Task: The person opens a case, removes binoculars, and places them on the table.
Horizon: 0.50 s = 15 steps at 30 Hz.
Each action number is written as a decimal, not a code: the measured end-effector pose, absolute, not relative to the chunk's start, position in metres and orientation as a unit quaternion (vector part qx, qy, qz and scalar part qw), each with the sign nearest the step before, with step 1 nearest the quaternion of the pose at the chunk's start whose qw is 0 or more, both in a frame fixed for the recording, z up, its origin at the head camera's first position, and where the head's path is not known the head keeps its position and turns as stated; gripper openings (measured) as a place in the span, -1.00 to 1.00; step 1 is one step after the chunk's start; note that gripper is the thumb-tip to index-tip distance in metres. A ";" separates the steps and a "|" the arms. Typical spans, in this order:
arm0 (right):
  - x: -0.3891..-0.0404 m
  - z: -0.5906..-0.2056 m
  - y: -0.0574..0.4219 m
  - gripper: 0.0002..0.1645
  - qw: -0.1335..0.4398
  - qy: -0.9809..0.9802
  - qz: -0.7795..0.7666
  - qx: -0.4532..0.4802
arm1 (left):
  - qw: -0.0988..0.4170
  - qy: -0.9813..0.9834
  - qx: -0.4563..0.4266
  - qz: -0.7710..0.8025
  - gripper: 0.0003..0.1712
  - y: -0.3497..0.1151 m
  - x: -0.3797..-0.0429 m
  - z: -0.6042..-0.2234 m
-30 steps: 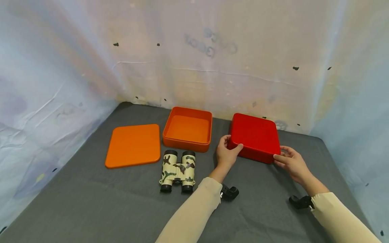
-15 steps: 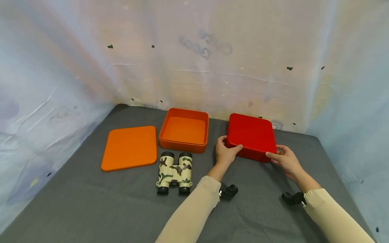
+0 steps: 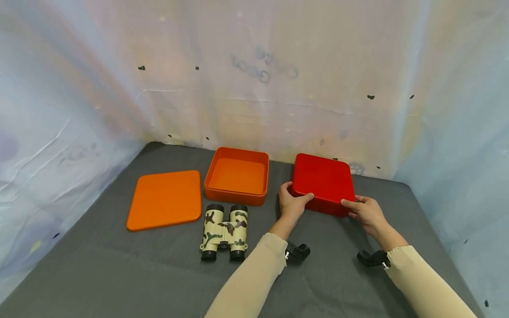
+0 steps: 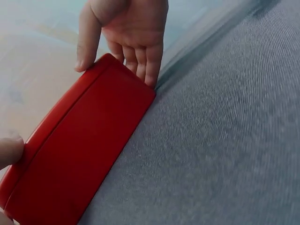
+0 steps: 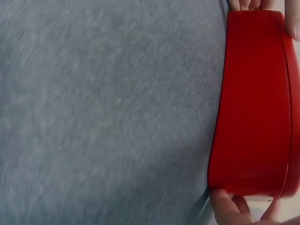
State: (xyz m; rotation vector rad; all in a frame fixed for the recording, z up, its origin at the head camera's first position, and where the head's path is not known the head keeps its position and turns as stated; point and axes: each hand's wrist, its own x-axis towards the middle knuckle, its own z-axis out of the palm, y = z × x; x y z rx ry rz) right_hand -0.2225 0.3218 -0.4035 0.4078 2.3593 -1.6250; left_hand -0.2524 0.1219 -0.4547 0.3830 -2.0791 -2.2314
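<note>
A red square lidded box (image 3: 323, 176) rests on the grey cloth at the back right. My left hand (image 3: 292, 204) holds its near left corner, thumb on the front edge and fingers along the left side. At the near right corner, my right hand (image 3: 369, 216) grips the box, its thumb on the front rim and its fingers against the right side. In the left wrist view, a seam runs along the front wall of the red box (image 4: 84, 145), under the lid's rim. Its contents are hidden.
Left of the red box stands an uncovered orange box (image 3: 238, 172); its flat orange lid (image 3: 165, 201) lies farther left. Camouflage-patterned binoculars (image 3: 224, 232) lie in front of the orange box. Printed fabric hangs behind and at both sides of the grey cloth (image 3: 159, 274).
My right thumb has moved slightly farther left onto the red box's front edge. The whole head view has shifted; the box stays in place beside the orange one.
</note>
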 end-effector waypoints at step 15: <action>-0.227 -0.397 0.322 0.03 0.154 0.684 -0.688 0.190 | 0.084 -0.718 0.083 -0.686 -0.16 0.118 -0.251 -0.464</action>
